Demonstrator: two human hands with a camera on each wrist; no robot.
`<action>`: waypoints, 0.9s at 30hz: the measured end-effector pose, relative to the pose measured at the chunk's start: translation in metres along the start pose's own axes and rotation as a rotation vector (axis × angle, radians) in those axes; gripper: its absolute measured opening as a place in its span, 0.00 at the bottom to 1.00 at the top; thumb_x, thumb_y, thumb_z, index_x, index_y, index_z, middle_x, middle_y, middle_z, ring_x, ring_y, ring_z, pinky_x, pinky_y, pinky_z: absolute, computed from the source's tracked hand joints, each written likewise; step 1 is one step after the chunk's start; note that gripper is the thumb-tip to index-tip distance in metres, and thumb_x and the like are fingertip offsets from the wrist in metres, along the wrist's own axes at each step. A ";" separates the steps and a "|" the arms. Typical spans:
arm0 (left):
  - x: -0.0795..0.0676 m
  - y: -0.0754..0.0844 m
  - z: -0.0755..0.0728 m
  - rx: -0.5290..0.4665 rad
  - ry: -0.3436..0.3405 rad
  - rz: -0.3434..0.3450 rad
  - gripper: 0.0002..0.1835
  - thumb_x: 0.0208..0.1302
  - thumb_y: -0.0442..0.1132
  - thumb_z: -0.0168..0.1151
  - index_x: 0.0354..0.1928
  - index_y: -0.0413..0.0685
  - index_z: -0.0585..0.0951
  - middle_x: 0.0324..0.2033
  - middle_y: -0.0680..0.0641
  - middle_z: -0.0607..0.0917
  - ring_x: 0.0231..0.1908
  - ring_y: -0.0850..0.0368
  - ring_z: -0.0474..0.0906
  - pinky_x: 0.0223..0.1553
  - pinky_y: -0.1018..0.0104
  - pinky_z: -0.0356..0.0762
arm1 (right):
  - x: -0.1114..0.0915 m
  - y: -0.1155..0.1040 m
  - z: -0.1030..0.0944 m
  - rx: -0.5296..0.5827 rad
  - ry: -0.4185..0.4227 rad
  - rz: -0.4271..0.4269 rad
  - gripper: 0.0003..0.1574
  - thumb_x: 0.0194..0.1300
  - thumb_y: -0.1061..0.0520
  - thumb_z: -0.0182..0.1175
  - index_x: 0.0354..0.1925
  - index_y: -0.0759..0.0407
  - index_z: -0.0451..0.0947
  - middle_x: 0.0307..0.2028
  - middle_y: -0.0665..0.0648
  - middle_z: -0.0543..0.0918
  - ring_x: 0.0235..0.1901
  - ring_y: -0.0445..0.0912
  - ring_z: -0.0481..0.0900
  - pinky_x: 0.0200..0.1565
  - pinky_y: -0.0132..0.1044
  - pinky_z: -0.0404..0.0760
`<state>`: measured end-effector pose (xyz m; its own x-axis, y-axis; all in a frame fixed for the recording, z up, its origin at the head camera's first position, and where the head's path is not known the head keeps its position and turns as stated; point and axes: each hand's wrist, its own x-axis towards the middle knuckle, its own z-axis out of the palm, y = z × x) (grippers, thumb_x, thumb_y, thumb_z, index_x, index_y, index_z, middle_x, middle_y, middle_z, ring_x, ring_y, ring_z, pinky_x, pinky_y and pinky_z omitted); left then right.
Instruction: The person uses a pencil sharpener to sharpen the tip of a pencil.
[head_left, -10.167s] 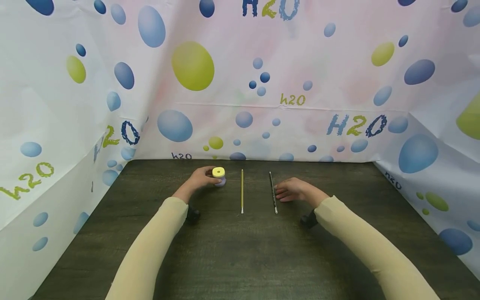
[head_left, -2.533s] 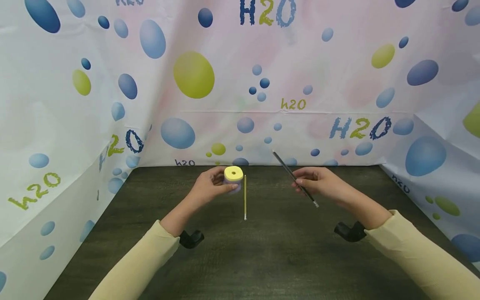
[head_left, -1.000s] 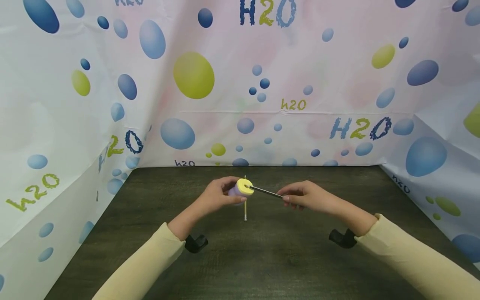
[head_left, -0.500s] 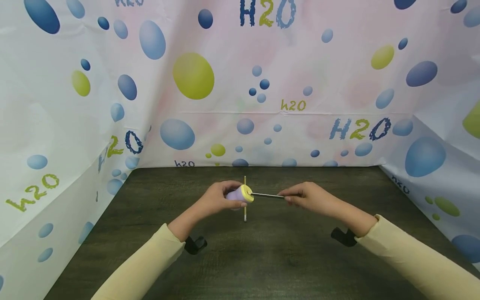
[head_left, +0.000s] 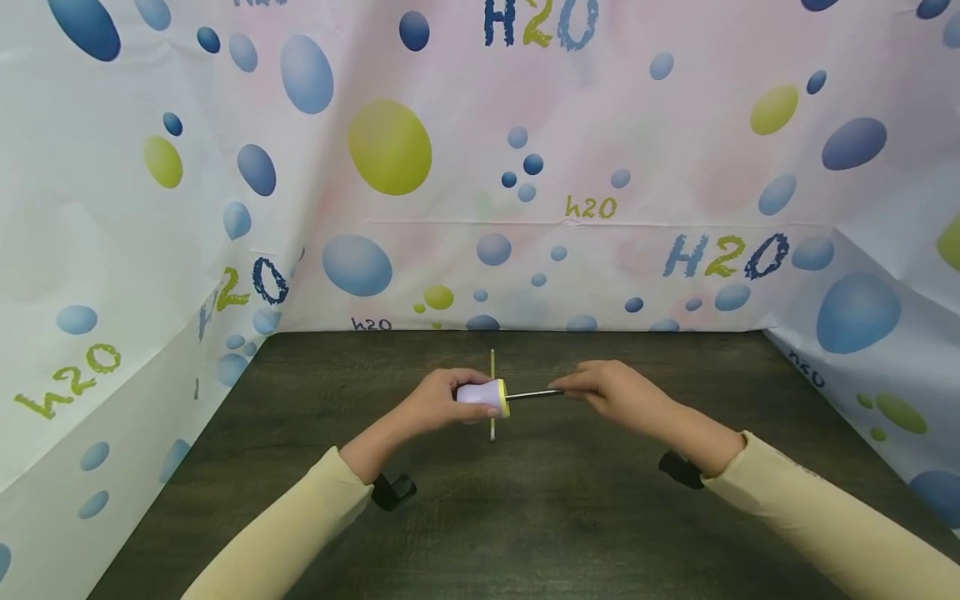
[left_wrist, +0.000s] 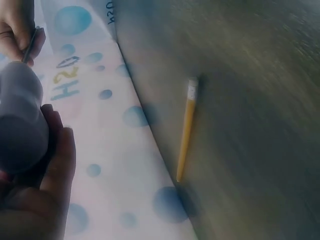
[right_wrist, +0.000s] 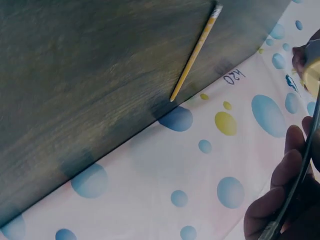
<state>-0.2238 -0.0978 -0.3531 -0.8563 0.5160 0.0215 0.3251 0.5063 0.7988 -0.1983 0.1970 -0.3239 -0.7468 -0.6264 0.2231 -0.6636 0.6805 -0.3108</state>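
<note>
My left hand [head_left: 429, 404] grips a lilac pencil sharpener [head_left: 477, 394] with a yellow top, held on its side above the table. The thumb lies along its near side. A dark pencil [head_left: 534, 394] runs nearly level into the hole in that yellow top, its tip hidden inside. Thumb and fingers of my right hand [head_left: 621, 393] pinch the pencil. In the right wrist view the dark pencil [right_wrist: 298, 187] crosses the curled fingers toward the yellow top [right_wrist: 312, 75]. The left wrist view shows the sharpener's lilac body [left_wrist: 22, 122] in the left palm.
A yellow pencil [left_wrist: 187, 132] with a white eraser end lies on the dark wooden table [head_left: 540, 517], beneath and behind the sharpener in the head view. A white sheet printed with bubbles [head_left: 450, 192] rises along the table's back and sides.
My right hand has picked the dark pencil off the table and brought its tip into the sharpener. The left hand has lifted the sharpener and tipped it sideways; lately the right hand has turned slightly.
</note>
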 end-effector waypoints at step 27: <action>-0.003 0.001 0.003 -0.036 -0.067 -0.028 0.24 0.67 0.44 0.66 0.59 0.33 0.82 0.48 0.34 0.88 0.37 0.60 0.82 0.36 0.70 0.79 | 0.009 0.012 0.039 -0.388 0.563 -0.501 0.35 0.84 0.46 0.37 0.37 0.54 0.91 0.21 0.47 0.75 0.18 0.37 0.63 0.17 0.27 0.52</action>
<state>-0.2195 -0.0970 -0.3544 -0.8356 0.5479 -0.0405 0.2859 0.4967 0.8195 -0.2110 0.1849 -0.3614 -0.2022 -0.6761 0.7085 -0.8130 0.5193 0.2635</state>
